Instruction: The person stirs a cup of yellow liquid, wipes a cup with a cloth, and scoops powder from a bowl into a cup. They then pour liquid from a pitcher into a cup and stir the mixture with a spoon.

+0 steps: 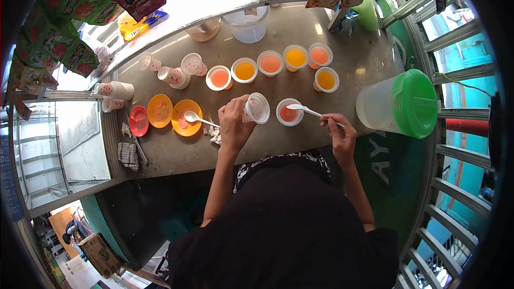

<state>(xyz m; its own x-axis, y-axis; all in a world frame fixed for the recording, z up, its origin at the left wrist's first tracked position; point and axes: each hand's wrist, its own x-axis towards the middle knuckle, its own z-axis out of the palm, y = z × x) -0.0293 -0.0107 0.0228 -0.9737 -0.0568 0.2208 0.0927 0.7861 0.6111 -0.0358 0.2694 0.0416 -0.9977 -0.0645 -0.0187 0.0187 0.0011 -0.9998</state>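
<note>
Two hands worked near the counter's (300, 147) front edge: the left hand (234, 123) gripped a tilted clear plastic cup (257, 108), the right hand (338, 132) pinched a white plastic spoon (308, 111) over a pink-filled cup (289, 113), seemingly for scooping.

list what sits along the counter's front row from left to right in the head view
red plate → orange plate → orange plate with spoon → left hand holding an empty cup → cup of red drink → right hand with white spoon → green-lidded jug

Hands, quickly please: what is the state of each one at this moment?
Left hand: closed around a tilted plastic cup.
Right hand: closed on a white spoon, its bowl over a cup of pink liquid.
</note>
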